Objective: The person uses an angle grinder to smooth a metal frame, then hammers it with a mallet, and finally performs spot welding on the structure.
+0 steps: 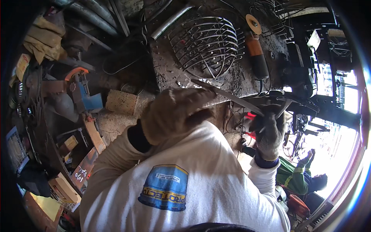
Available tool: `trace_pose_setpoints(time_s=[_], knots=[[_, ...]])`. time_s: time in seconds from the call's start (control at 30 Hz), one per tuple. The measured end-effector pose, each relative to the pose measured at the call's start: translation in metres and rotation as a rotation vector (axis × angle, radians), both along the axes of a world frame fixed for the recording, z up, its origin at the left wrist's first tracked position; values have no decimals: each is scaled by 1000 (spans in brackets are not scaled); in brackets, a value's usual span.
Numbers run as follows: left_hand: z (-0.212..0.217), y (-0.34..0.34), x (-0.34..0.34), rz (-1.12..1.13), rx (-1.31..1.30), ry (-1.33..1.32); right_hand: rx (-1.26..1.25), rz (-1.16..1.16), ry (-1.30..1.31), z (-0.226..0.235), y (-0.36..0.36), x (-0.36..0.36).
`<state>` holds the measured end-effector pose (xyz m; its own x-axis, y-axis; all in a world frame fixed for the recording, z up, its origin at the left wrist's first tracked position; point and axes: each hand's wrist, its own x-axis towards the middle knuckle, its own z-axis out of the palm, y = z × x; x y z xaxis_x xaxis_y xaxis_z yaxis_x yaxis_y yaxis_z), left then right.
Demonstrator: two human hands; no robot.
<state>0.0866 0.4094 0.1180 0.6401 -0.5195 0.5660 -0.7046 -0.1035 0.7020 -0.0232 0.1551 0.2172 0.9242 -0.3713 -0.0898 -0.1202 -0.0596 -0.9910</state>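
My right hand [269,133], in a grey work glove, is closed around a long flat metal bar [237,99]. The bar slants up and left from the fist, and a shorter metal end [284,107] sticks out at the fist's other side, making a V; I cannot tell whether both are one tool. My left hand [168,112], in a thick tan glove, is in front of my chest, fingers stretched toward the bar's far end and thumb apart. Whether its fingertips touch the bar is unclear. Beyond both hands, a rounded grate of welded metal rods [208,48] rests on the dirty workbench [164,73].
An orange and black angle grinder [257,58] with a tan disc lies right of the grate. Metal pipes [172,22] are at the back. To the left are a blue clamp-like tool [87,94] and a speckled block [121,102]. A person in green [295,174] is at right.
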Motion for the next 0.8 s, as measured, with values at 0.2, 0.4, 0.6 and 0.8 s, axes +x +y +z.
trace_pose_setpoints(time_s=[0.2,0.4,0.6,0.8], knots=[[-23,10,29,271,337,1,-206,-236,-52,5,-3,7],[-45,-11,43,415,529,-12,-331,-203,-34,11,7,33],[-49,-20,44,414,470,-39,-239,-283,64,17,30,49],[-57,-18,48,358,516,4,-199,-251,153,32,39,58]])
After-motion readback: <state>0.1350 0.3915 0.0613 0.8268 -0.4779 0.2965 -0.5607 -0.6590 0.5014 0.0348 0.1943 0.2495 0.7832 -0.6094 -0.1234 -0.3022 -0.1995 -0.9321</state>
